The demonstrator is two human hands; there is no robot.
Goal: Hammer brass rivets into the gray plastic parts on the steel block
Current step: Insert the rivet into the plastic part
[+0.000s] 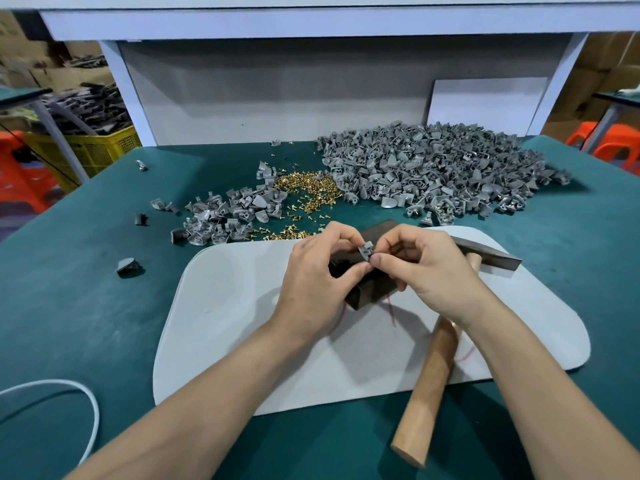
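On the pale gray mat (242,323) in the middle of the green table (86,306) sits the dark steel block (367,296), mostly hidden under the person's two hands. Just above the block, both hands meet around one gray plastic part (366,251). The left hand (320,271) pinches it between thumb and forefinger from its side, with the other fingers curled in. The right hand (427,271) pinches it from the other side, thumb tip toward me. The part looks to be held a little clear of the block, though from here I cannot tell whether a rivet is in it.

The hammer (429,386) lies untouched on the mat to the right. Its wooden handle runs toward the person and under the right forearm, and its dark head is at the mat's far right edge. A thin red thread (392,315) loops on the mat near the block.

Beyond the mat, a scatter of brass rivets (308,188) lies between two heaps: a small heap of gray parts (225,216) on the left and a far larger heap (433,168) on the right. A few stray parts dot the cloth on the left. A white cable (88,396) curves over the near left corner. Off the table to the left stand a yellow crate (90,150) and an orange stool (20,174).
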